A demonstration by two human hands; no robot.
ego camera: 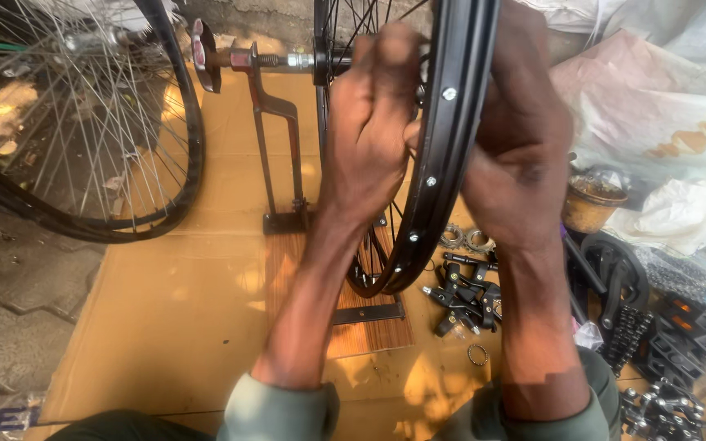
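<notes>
Black wheel rim [443, 163], edge-on in truing stand [275, 147], long axis 12-to-6: left hand [373, 122] at 9, right hand [516, 139] at 3, both curled closed against it.

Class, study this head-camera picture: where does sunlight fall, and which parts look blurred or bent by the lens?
Head view: dappled sun patches brighten the cardboard sheet; the left hand and right hand near the lens look soft, the black rim sharper; the spoked wheel bows at the edge.
</notes>
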